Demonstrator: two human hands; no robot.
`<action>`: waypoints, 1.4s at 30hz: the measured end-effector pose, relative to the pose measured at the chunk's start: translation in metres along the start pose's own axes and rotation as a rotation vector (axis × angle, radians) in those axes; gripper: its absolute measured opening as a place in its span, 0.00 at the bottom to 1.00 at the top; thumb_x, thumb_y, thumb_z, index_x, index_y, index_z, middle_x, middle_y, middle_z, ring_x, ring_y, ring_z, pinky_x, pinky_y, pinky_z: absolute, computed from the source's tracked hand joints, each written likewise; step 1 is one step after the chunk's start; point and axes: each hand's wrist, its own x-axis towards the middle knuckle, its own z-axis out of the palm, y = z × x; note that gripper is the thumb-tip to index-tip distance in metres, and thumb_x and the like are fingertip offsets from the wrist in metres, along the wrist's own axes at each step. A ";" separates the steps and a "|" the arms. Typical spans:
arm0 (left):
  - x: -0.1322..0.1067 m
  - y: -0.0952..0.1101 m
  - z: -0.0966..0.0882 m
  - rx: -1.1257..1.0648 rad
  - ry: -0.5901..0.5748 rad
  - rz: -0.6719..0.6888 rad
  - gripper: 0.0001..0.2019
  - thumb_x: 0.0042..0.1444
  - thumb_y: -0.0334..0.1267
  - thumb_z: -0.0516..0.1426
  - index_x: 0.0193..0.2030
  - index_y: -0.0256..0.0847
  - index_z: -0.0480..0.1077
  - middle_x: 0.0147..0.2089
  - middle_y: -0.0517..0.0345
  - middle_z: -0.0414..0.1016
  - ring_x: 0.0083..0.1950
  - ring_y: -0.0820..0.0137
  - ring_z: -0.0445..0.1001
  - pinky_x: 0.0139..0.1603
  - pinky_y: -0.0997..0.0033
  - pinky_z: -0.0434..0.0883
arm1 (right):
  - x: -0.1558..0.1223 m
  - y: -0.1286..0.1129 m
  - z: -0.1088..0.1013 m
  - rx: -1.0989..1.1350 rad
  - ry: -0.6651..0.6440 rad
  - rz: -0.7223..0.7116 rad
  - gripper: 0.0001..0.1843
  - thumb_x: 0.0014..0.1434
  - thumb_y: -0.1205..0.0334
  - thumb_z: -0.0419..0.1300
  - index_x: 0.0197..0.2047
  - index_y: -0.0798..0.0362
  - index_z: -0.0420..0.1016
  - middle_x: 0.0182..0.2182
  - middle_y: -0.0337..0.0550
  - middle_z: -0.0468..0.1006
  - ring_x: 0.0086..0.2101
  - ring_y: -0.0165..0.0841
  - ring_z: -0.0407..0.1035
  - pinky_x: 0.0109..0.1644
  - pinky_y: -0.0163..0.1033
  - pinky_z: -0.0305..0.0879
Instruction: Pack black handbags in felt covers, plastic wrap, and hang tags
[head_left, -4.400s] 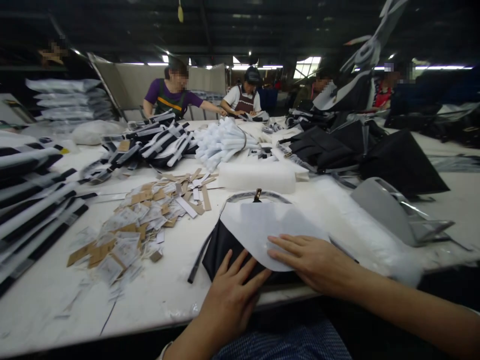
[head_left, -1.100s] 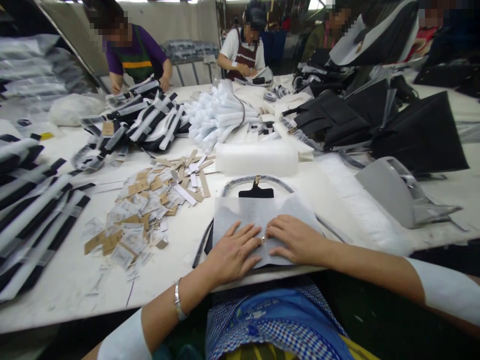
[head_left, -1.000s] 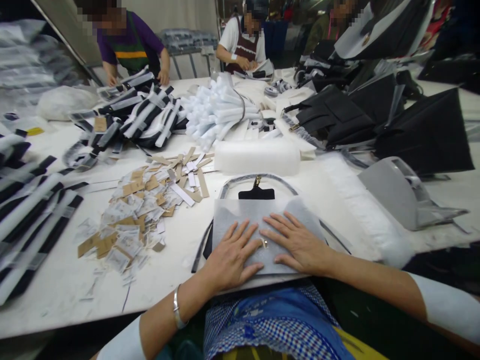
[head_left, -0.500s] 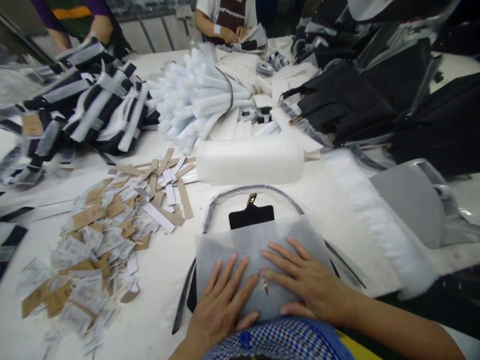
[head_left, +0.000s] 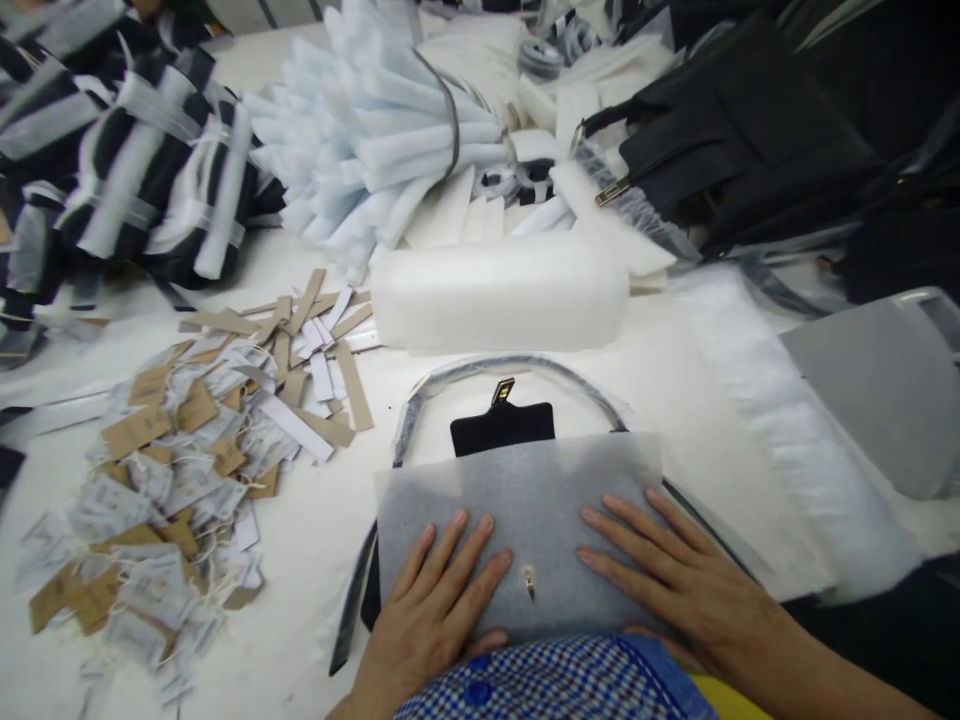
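L hand (head_left: pixel 439 610) & R hand (head_left: pixel 679 580) flat, spread wide, atop sheet (head_left: pixel 544 510) over bag (head_left: pixel 502 428); bare bench (head_left: pixel 304 520) approx 9 o'clock, its edge approx 4.

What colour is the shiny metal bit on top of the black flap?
The metal bit is gold; it shows best in the head view.

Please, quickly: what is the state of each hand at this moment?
Left hand: open, fingers spread on the translucent sheet, no grip visible.
Right hand: open, fingers spread on the same sheet, no grip visible.
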 end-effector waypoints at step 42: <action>0.062 -0.050 -0.004 -0.112 -0.250 -0.306 0.15 0.69 0.47 0.49 0.57 0.43 0.64 0.48 0.56 0.77 0.31 0.66 0.77 0.26 0.66 0.73 | 0.117 0.040 -0.013 0.053 -0.177 0.186 0.23 0.67 0.60 0.51 0.64 0.46 0.61 0.49 0.44 0.78 0.31 0.36 0.77 0.27 0.39 0.66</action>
